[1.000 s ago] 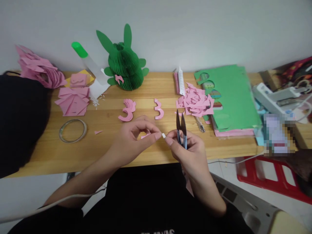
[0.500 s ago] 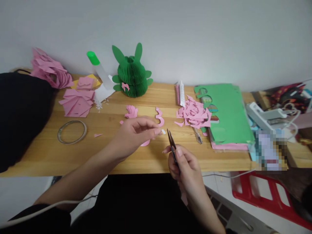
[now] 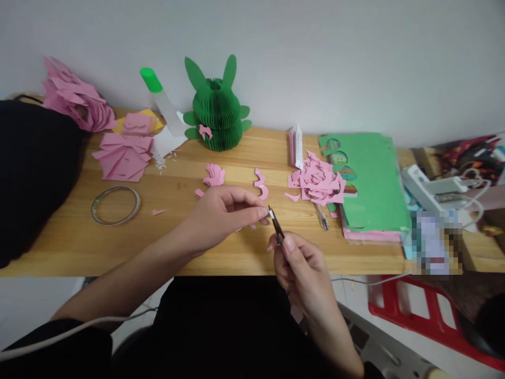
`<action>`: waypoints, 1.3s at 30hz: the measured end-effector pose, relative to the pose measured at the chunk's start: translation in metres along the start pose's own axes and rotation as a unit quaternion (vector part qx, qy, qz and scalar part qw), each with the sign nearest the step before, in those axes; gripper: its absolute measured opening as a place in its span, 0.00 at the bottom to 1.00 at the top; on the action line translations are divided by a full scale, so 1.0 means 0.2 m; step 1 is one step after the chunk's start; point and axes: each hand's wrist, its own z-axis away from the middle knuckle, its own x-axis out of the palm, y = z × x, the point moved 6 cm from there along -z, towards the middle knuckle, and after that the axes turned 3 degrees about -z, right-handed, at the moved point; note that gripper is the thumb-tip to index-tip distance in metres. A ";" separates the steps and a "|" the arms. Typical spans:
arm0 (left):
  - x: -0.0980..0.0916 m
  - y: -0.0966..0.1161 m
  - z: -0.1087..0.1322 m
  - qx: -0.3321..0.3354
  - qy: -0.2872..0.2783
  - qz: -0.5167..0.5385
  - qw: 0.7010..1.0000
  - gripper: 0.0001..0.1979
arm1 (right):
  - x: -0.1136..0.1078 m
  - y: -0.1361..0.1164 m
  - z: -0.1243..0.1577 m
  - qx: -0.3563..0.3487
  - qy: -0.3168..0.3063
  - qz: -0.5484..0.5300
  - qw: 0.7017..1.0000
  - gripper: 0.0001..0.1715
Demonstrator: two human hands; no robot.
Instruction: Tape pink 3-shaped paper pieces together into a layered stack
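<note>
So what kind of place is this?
Probably a papercraft workspace, perhaps at home: there's a green honeycomb-paper figure, a pile of pink paper scraps, and scissors in the right hand.

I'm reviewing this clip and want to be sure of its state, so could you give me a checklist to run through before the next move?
1. Small white paper piece at the fingertips of the left hand: ok.
2. Slim dark-bladed metal scissors in the grip of the right hand: ok.
3. Scissors well clear of the left fingertips: not ok, the blade tips are very close.
4. Blades touching the white piece: cannot tell, too small.
5. Loose pile of pink paper scraps apart from the blades: ok.
6. Green honeycomb-paper figure standing upright: ok.
</note>
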 end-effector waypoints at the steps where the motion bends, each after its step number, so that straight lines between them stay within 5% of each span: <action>1: 0.00 0.00 0.00 0.000 0.002 -0.001 1.000 0.03 | 0.00 0.00 0.00 0.000 -0.002 0.000 1.000 0.25; 39: -0.01 0.00 0.01 -0.023 -0.007 -0.004 1.000 0.04 | 0.00 0.01 0.00 -0.001 0.003 0.009 1.000 0.25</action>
